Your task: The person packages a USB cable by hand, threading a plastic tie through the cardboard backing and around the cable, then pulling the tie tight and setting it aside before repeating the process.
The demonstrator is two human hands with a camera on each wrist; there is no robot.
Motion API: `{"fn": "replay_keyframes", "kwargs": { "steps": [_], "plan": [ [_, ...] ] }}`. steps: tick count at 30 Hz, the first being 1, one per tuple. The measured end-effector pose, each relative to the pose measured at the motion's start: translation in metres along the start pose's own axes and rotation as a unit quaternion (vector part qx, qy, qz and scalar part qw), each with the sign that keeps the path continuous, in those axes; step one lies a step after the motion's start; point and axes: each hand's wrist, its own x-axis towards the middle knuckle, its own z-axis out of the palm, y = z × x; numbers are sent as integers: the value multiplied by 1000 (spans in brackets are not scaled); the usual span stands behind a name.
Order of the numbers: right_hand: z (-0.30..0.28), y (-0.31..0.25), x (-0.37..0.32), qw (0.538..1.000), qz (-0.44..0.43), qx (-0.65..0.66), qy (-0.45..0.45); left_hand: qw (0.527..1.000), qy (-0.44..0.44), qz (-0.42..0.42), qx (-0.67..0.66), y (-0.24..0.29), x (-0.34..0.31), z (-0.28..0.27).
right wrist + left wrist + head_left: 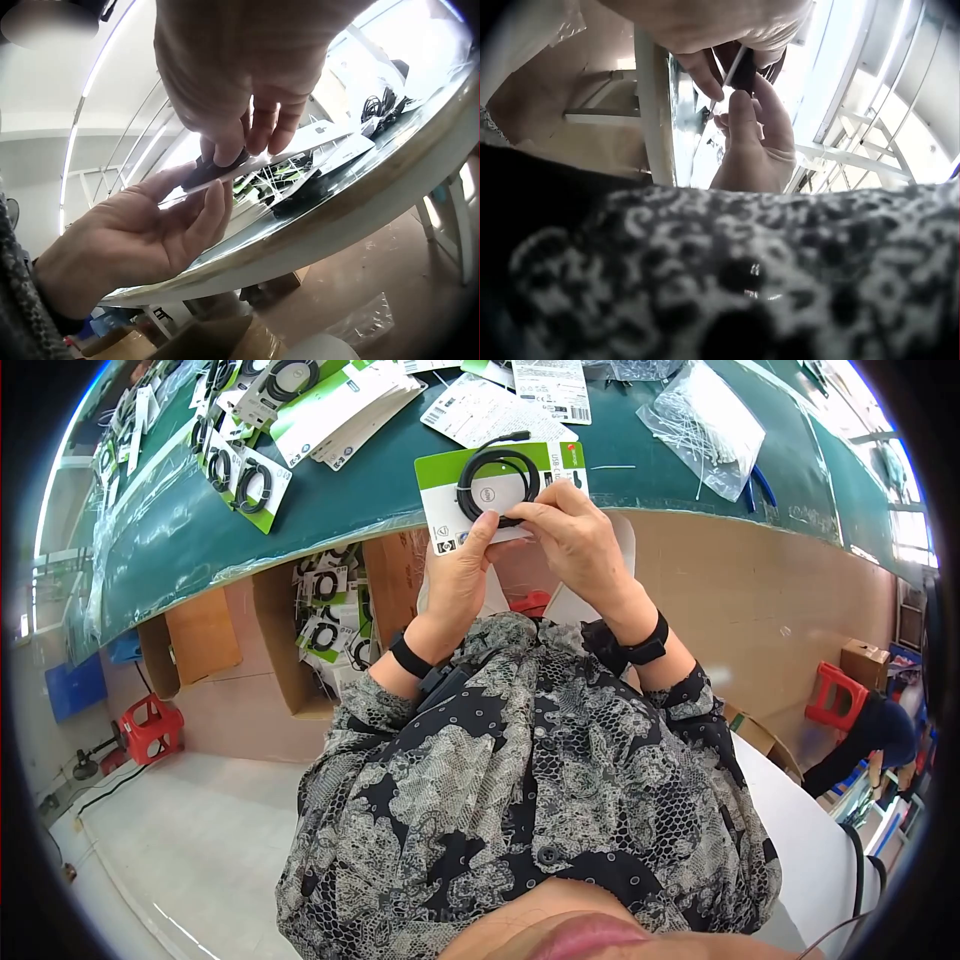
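A coiled black cable (465,488) lies on a green and white card (437,472) at the table's near edge. My left hand (460,575) grips the card's lower edge, thumb on its face and fingers beneath. With thumb and forefinger, my right hand (580,545) pinches the coil's lower right part. In the right wrist view the left hand (142,232) supports the card from below while the right hand (240,75) bends over the cable. Both hands meet at the dark cable in the left wrist view, where the exact contact is partly hidden.
More carded cables (255,485) and stacked cards (345,410) cover the green table's left side. A clear bag of white ties (705,425) lies at right. Below the table stands a cardboard box (280,630) holding carded cables. Red stools (152,728) and another person (880,730) are farther off.
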Motion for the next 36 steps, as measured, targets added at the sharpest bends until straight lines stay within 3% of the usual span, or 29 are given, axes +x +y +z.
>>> {"fn": "replay_keyframes", "kwargs": {
  "steps": [6,9,18,20,22,24,25,28,36],
  "plan": [
    [3,7,-2,1000,11,-1,5,999,28,8,31,-4,0,0],
    [1,20,0,999,-36,6,27,999,27,13,27,-10,2,-3],
    [-19,24,4,995,8,66,80,994,50,56,83,-6,19,15],
    [-47,56,3,987,48,26,153,994,46,48,87,-5,23,16],
    [-85,103,-13,962,153,-112,194,993,55,38,100,-6,24,17],
    [-114,153,-28,922,219,-250,197,994,50,29,92,-11,28,21],
    [-113,164,-30,922,218,-252,198,995,48,21,86,-14,29,22],
    [-113,178,-30,871,351,-328,108,996,42,7,73,-22,34,26],
    [-107,181,-56,856,374,-343,96,1000,-2,-20,18,-18,48,46]
  ]
}}
